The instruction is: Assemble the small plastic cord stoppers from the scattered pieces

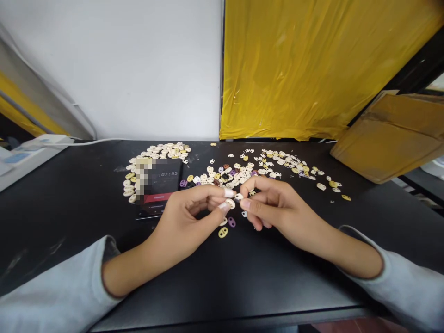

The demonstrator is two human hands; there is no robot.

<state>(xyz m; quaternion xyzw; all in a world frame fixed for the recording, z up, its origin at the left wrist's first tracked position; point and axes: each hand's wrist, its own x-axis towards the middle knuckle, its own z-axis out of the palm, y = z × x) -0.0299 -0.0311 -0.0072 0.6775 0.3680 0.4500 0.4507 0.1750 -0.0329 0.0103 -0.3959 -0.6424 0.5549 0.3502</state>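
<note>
Both hands pinching small white beads over the black counter.

Left hand is mostly closed, thumb and forefinger nipping a white bead. Right hand is closed the same way on another white bead, the two touching between the fingertips. Loose beads are scattered just behind the hands, a few right below. Second pile further left, beside a phone. Cardboard box at right, well clear.
</note>
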